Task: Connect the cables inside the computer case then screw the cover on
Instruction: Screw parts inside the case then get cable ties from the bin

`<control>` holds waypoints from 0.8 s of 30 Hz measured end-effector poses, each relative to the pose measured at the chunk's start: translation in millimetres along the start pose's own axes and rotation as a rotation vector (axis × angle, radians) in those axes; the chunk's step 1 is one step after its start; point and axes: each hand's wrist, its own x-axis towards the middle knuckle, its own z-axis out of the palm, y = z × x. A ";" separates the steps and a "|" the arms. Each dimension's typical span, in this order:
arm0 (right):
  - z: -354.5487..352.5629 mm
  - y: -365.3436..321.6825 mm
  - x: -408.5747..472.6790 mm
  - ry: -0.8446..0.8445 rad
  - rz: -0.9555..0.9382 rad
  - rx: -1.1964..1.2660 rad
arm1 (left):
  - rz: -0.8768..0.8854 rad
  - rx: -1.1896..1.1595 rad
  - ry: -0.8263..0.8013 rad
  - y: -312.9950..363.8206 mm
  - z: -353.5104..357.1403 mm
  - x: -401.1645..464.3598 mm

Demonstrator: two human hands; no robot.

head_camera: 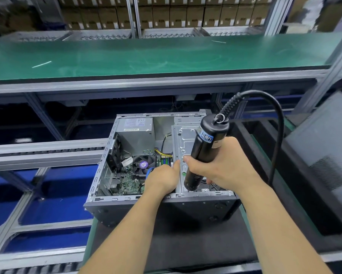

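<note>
Computer case [126, 200] open, centre frame. Right hand [223, 167] clenched round electric screwdriver [203, 149], long axis 1-to-7 o'clock, tip down at drive cage [183, 139]. Left hand [162, 178] nearer cables [162, 153], at its 12 o'clock; its grasp cannot be told.

We reach both bare forearms forward and slightly inward from the bottom of the view. Our right hand [223, 167] is wrapped in a fist around a dark cylindrical tool, thumb pointing left across its barrel, wrist tilted so the knuckles face up and the palm turns inward. Our left hand [162, 178] sits just beside it, back upward, thumb raised toward the right thumb, its fingers curling downward out of sight.
</note>
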 end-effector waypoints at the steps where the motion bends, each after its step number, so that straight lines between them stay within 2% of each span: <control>1: 1.1 -0.3 0.3 -0.003 -0.002 -0.006 | 0.014 -0.013 0.005 -0.6 2.3 1.8; 8: -1.3 -1.5 3.1 -0.031 0.014 0.009 | -0.014 -0.084 0.032 -2.7 -1.5 0.2; 17: -2.5 -0.7 4.9 -0.067 0.012 0.034 | -0.061 -0.055 0.023 -1.0 -2.0 -0.9; 21: -3.8 -1.2 3.6 -0.096 0.016 0.063 | -0.081 -0.076 -0.019 -4.4 0.8 5.4; 24: -5.6 1.9 2.0 -0.055 0.066 0.113 | -0.098 -0.095 -0.118 -4.0 1.2 8.2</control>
